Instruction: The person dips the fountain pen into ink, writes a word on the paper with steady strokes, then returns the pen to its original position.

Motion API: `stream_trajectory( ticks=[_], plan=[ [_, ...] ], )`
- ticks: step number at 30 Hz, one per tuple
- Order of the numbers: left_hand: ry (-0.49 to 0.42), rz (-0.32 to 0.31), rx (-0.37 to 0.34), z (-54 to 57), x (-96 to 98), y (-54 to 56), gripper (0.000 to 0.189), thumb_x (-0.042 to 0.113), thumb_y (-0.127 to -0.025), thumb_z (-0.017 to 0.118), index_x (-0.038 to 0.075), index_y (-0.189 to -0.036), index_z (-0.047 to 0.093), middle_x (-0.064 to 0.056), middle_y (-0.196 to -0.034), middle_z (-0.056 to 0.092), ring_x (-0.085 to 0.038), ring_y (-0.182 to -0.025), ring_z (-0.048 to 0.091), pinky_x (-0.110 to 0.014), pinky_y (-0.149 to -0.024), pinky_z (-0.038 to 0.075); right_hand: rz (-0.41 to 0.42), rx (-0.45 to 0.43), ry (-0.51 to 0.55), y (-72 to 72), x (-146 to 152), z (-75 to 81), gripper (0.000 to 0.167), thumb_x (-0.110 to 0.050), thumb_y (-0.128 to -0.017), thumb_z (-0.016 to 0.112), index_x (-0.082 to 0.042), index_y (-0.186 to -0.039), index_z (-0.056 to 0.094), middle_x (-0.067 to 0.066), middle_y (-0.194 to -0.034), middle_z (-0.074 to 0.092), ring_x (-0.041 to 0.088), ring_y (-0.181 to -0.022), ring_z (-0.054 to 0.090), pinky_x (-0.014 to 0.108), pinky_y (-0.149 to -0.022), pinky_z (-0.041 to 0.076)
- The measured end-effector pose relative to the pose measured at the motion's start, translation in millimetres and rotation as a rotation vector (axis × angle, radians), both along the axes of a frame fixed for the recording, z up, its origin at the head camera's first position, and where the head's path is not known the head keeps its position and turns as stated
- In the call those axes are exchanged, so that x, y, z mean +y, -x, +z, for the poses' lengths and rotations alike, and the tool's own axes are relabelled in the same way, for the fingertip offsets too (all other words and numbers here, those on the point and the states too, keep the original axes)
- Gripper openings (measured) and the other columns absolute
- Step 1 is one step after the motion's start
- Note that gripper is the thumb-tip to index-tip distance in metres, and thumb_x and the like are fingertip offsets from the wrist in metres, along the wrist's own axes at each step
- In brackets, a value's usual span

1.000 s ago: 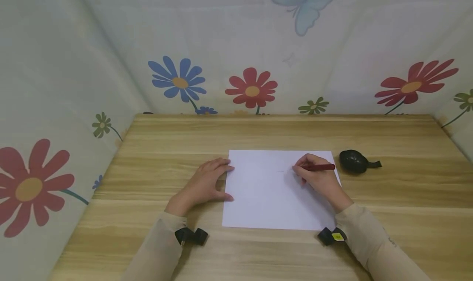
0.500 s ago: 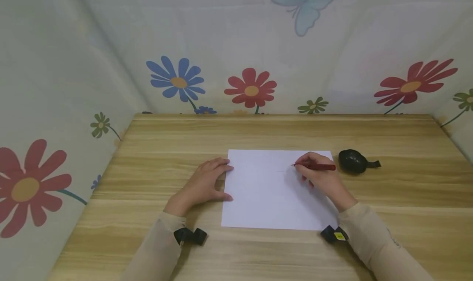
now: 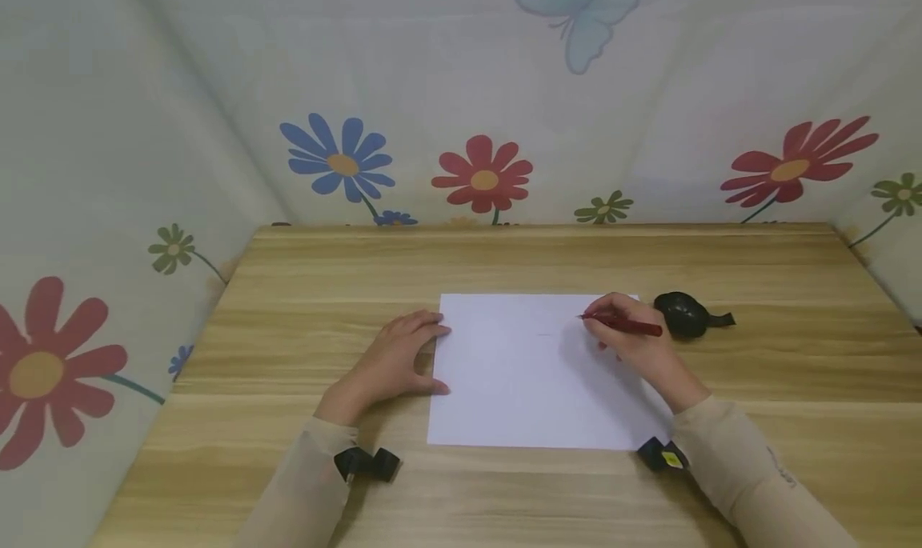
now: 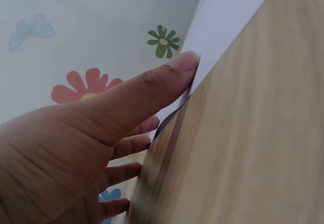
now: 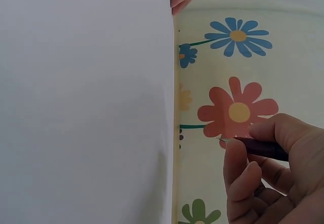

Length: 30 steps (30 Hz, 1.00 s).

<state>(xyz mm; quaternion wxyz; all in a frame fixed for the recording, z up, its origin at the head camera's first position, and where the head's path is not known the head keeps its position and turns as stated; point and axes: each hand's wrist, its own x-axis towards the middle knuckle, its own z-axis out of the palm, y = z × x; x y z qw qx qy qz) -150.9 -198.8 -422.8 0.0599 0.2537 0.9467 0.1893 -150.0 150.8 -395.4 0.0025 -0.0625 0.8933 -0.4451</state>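
Observation:
A white sheet of paper (image 3: 504, 388) lies on the wooden table, bearing one short, faint dark line (image 3: 545, 334). My left hand (image 3: 392, 360) rests at the sheet's left edge, thumb and fingers spread; in the left wrist view the thumb (image 4: 147, 90) touches the paper's edge. Over the sheet's upper right part, my right hand (image 3: 634, 344) pinches a dark red pen (image 3: 637, 326) between thumb and fingers. The pen's thin tip points left and, in the right wrist view, stands apart from the paper (image 5: 86, 82).
Just right of the sheet lies a black rounded object (image 3: 680, 314) with a short flat tail, close behind the right hand. The wooden table (image 3: 346, 276) ends at a flower-printed cloth (image 3: 418, 68). Small black devices (image 3: 367, 462) sit at both wrists.
My right hand has moved right with the pen, its tip now farther from the short line. The left hand has stayed at the paper's edge. The head view has shifted slightly.

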Motion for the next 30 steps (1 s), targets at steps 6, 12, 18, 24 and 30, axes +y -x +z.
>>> stream_trajectory(
  ticks=[6, 12, 18, 24, 30],
  plan=[
    [-0.006, -0.001, 0.001, -2.8, -1.3, 1.4, 0.083, 0.048, -0.067, 0.082, 0.012, -0.136, 0.052, -0.008, -0.152, 0.040, -0.032, -0.144, 0.030, -0.056, -0.119, 0.022, -0.003, 0.061, -0.032, 0.6, 6, 2.5, 0.017, -0.014, -0.089, 0.066, -0.003, -0.102, 0.062, 0.014, -0.089, 0.068, 0.014, -0.066, 0.059, 0.021, -0.052, 0.051],
    [-0.011, -0.004, 0.002, -6.4, -3.3, 1.3, 0.083, 0.049, -0.067, 0.082, 0.012, -0.136, 0.053, -0.008, -0.151, 0.041, -0.033, -0.143, 0.031, -0.056, -0.118, 0.022, -0.003, 0.100, -0.047, -0.8, 16, 2.7, 0.021, -0.016, -0.089, 0.068, -0.005, -0.106, 0.062, 0.013, -0.087, 0.068, 0.009, -0.065, 0.057, 0.020, -0.051, 0.051],
    [-0.013, -0.001, 0.015, -9.5, -5.5, 1.5, 0.083, 0.049, -0.066, 0.083, 0.012, -0.135, 0.053, -0.008, -0.151, 0.042, -0.033, -0.143, 0.032, -0.057, -0.117, 0.024, -0.020, 0.188, -0.067, -0.8, 29, 1.0, 0.020, -0.016, -0.089, 0.068, -0.005, -0.105, 0.063, 0.012, -0.087, 0.068, 0.003, -0.064, 0.057, 0.019, -0.052, 0.051],
    [-0.019, 0.005, 0.016, -11.8, -8.0, 1.7, 0.083, 0.049, -0.066, 0.083, 0.012, -0.135, 0.054, -0.008, -0.150, 0.042, -0.034, -0.143, 0.032, -0.057, -0.117, 0.025, -0.062, 0.256, -0.127, -1.7, 43, 0.5, 0.019, -0.016, -0.088, 0.069, -0.005, -0.104, 0.065, 0.013, -0.095, 0.070, 0.001, -0.076, 0.055, 0.007, -0.066, 0.045],
    [-0.018, 0.008, 0.019, -12.3, -10.3, -0.1, 0.083, 0.049, -0.066, 0.083, 0.012, -0.134, 0.054, -0.009, -0.150, 0.042, -0.033, -0.142, 0.033, -0.057, -0.117, 0.025, -0.069, 0.258, -0.092, -0.5, 57, -2.4, 0.019, -0.010, -0.087, 0.069, -0.002, -0.103, 0.065, 0.017, -0.093, 0.068, -0.005, -0.068, 0.053, 0.010, -0.057, 0.048]
  ],
)
